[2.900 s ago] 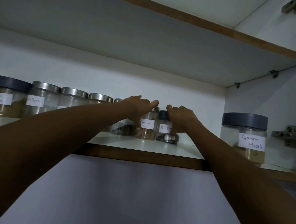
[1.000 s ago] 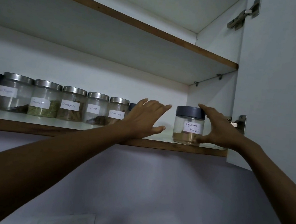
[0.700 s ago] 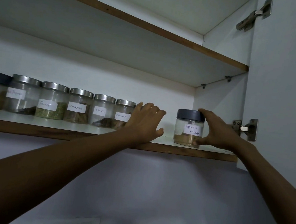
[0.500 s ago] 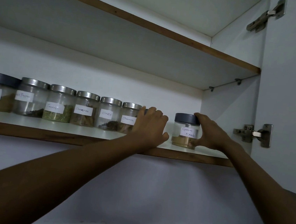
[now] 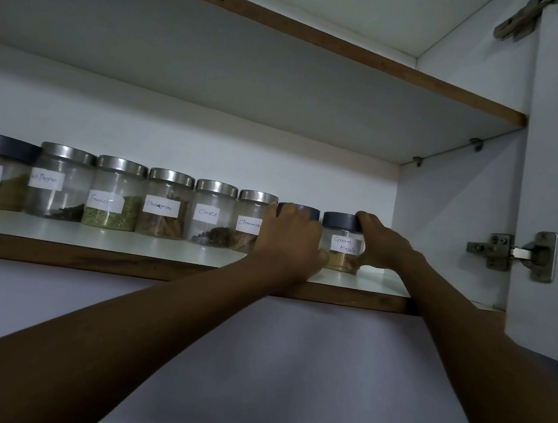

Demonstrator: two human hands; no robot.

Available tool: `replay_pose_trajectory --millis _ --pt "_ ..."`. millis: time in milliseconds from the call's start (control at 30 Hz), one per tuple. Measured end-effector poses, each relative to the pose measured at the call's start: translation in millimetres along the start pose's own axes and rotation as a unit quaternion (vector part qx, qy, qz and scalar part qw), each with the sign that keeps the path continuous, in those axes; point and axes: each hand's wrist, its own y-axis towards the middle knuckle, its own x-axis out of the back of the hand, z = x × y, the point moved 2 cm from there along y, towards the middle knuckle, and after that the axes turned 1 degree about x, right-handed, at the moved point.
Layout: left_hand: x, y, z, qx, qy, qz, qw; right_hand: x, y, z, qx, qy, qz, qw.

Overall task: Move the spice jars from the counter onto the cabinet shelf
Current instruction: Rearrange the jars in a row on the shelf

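Right hand point(image 5: 382, 244) wraps the clear, dark-lidded jar labelled "Garam Masala" point(image 5: 342, 244), standing on the white, wood-edged cabinet shelf point(image 5: 170, 251). Left hand point(image 5: 290, 241), fingers curled, covers the neighbouring dark-lidded jar point(image 5: 300, 210). Risk: pressing them together could jolt the steel-lidded row point(image 5: 168, 205).

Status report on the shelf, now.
Right hand gripping the Garam Masala jar, jar standing on the shelf. Left hand against the dark-lidded jar beside it. Jars nearly touching. Nothing in the way.
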Motion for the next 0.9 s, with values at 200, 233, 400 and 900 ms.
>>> replay_pose_trajectory --millis 200,233,400,900 --pt "0 -1 -1 0.001 -0.014 0.02 1.0 -5 13 1 -0.004 -0.026 0.012 1.0" --pt "1 -2 -1 0.001 -0.018 0.02 1.0 -6 16 1 -0.005 -0.028 0.012 1.0" --pt "2 -2 -3 -0.001 -0.014 0.016 1.0 -9 23 3 -0.006 -0.06 0.012 0.998" --pt "2 -1 -3 0.003 -0.025 -0.036 0.999 -10 16 5 -0.059 -0.11 -0.006 0.992"
